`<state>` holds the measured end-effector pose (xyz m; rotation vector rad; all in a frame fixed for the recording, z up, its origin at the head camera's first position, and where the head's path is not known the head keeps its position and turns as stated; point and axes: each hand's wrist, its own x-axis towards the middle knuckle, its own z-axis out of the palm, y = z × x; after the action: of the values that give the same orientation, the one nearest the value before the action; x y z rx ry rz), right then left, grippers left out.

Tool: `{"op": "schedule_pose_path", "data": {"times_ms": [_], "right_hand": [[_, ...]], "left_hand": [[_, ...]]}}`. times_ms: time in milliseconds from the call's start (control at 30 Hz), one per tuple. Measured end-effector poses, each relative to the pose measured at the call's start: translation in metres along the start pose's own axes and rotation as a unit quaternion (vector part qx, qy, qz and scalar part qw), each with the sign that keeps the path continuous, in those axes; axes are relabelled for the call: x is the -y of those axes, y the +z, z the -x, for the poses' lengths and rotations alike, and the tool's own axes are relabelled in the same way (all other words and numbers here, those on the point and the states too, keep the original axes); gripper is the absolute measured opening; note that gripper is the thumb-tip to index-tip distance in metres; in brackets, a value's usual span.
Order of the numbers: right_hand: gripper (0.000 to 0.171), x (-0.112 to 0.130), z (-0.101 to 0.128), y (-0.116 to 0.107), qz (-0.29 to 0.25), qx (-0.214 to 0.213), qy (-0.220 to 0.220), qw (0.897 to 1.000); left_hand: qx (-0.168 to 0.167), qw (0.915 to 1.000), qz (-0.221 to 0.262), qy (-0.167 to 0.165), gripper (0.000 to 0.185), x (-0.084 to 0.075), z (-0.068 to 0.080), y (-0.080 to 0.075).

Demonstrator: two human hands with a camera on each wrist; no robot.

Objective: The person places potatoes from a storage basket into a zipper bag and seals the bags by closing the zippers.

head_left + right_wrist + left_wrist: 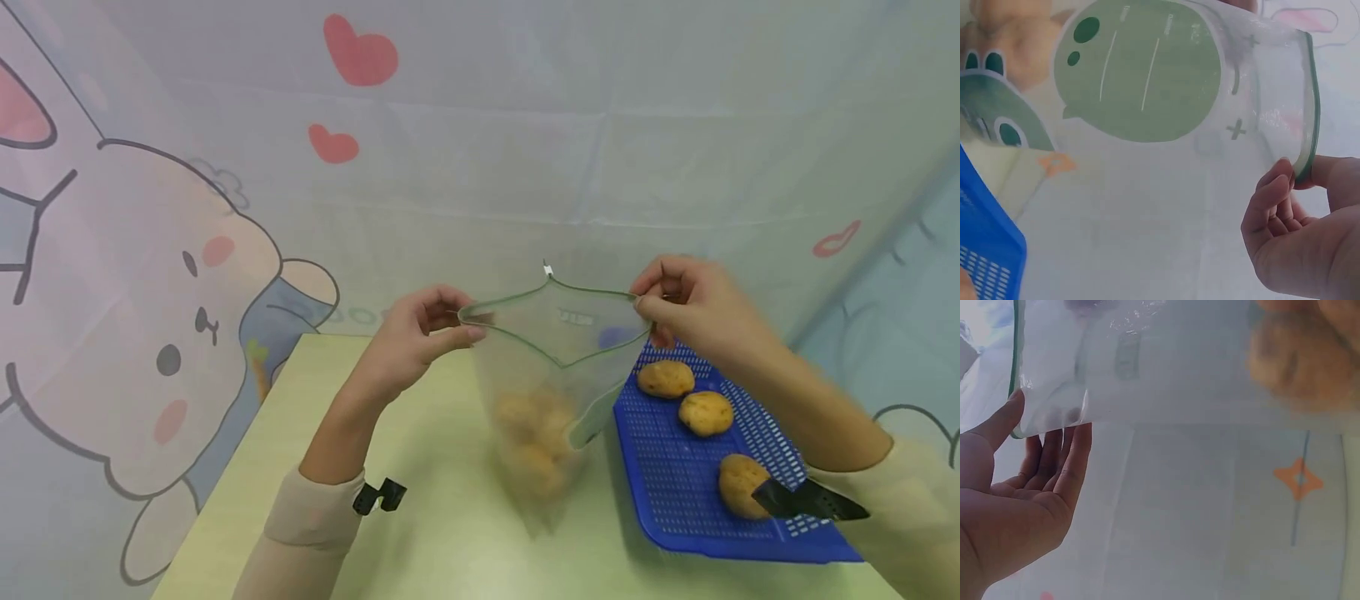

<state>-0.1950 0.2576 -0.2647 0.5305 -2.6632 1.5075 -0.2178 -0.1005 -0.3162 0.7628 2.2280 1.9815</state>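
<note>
**A:** The zip bag (551, 367), who has it?

**B:** Both hands. The left hand (416, 337) pinches the left end of the green-edged mouth, thumb over the rim and fingers curled behind it. The right hand (693, 312) pinches the right end the same way. Between them the mouth is pulled wide open, roughly into a diamond.

**A:** Where is the bag itself?

**B:** Upright, its base on the pale green table (450, 533), just left of the blue tray (678, 492) and close to touching its near edge.

**A:** Anything inside the bag?

**B:** Brownish round shapes (536, 437) low down, probably the same buns as on the tray, but the frosted plastic blurs them too much to be sure or to count them.

**A:** And on the tray?

**B:** Three golden-brown buns (705, 412) in a row along it, from its far end toward its near end. The nearest one is partly covered by a black strap piece at the right wrist.

**A:** Behind the tray?

**B:** A pale cloth backdrop (525, 150), printed with red hearts above and a cartoon rabbit far to the tray's left.
</note>
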Motion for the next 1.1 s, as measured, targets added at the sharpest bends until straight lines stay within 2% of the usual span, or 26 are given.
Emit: {"op": "schedule_pose_path", "data": {"times_ms": [200,333,567,700,800,933,1100], "right_hand": [[0.017,-0.007,0.0,0.013,0.01,0.014,0.022,1.0],[0.018,-0.009,-0.002,0.017,0.0,0.021,0.018,1.0],[0.019,-0.002,-0.007,0.017,-0.006,0.006,-0.002,1.0],[0.017,-0.014,-0.007,0.02,-0.008,0.002,-0.001,1.0],[0.015,-0.035,-0.003,0.025,-0.02,0.016,0.023,0.999],[0.017,-0.067,0.009,0.027,-0.022,0.039,0.061,0.997],[0.016,-0.099,0.025,0.019,0.019,0.016,0.069,0.997]], "left_hand": [[0.011,0.9993,-0.036,-0.009,0.029,0.011,0.0,0.004],[0.011,0.9983,-0.058,0.004,0.027,0.014,-0.001,0.002],[-0.018,0.9976,-0.055,0.038,0.025,0.003,-0.01,-0.005],[-0.031,0.9957,-0.064,0.06,0.026,-0.003,-0.018,0.0],[-0.024,0.9947,-0.069,0.073,0.026,-0.002,-0.024,0.013],[0.001,0.994,-0.081,0.074,0.026,0.005,-0.029,0.041],[0.029,0.9922,-0.102,0.066,0.031,0.006,-0.035,0.076]]}}
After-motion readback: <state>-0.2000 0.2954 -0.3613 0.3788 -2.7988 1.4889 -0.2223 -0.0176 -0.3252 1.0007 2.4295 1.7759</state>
